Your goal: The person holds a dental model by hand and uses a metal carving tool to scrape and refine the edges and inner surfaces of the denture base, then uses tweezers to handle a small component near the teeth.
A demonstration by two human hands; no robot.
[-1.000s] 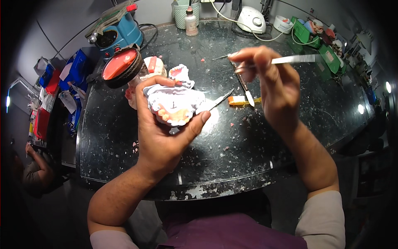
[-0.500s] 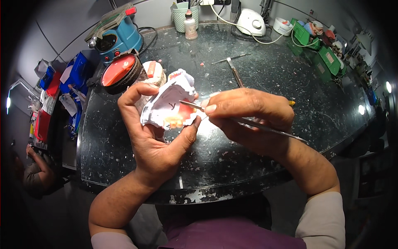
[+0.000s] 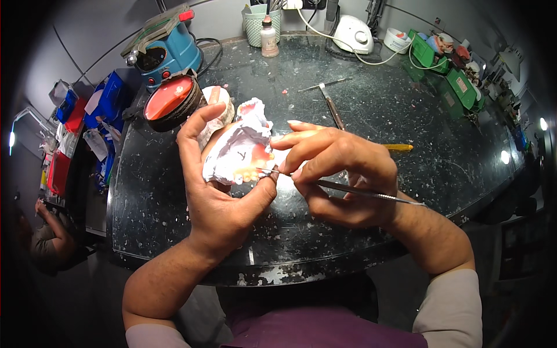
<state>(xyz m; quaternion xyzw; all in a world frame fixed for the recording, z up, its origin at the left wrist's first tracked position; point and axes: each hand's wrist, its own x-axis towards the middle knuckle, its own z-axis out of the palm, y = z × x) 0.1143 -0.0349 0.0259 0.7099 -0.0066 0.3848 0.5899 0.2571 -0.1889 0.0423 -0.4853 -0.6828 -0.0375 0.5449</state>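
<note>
My left hand (image 3: 223,203) is wrapped round a white plaster dental model (image 3: 226,152), its thumb at the near edge by the teeth. Pink wax (image 3: 261,154) and a row of yellowish teeth (image 3: 246,175) sit on the model, which also bears a small dark mark. In my right hand (image 3: 345,174) is a thin metal dental wax carver (image 3: 371,194), gripped like a pen. Its tip rests at or just over the wax beside the teeth; contact is hard to tell. Behind the model, a round plaster piece (image 3: 227,103) with a pink strip stands partly hidden by my left fingers.
A round dish of red wax (image 3: 169,100) leans near a blue machine (image 3: 174,58). Farther back are a bottle (image 3: 268,39), a pale green basket (image 3: 254,26) and a white device (image 3: 353,33). A metal-ended tool (image 3: 332,107) and a yellow handle (image 3: 398,147) lie on the black table (image 3: 406,110).
The carver's tip has moved nearer to me, from the model's middle to beside the teeth. My right hand has turned slightly, and the model has tilted a little.
</note>
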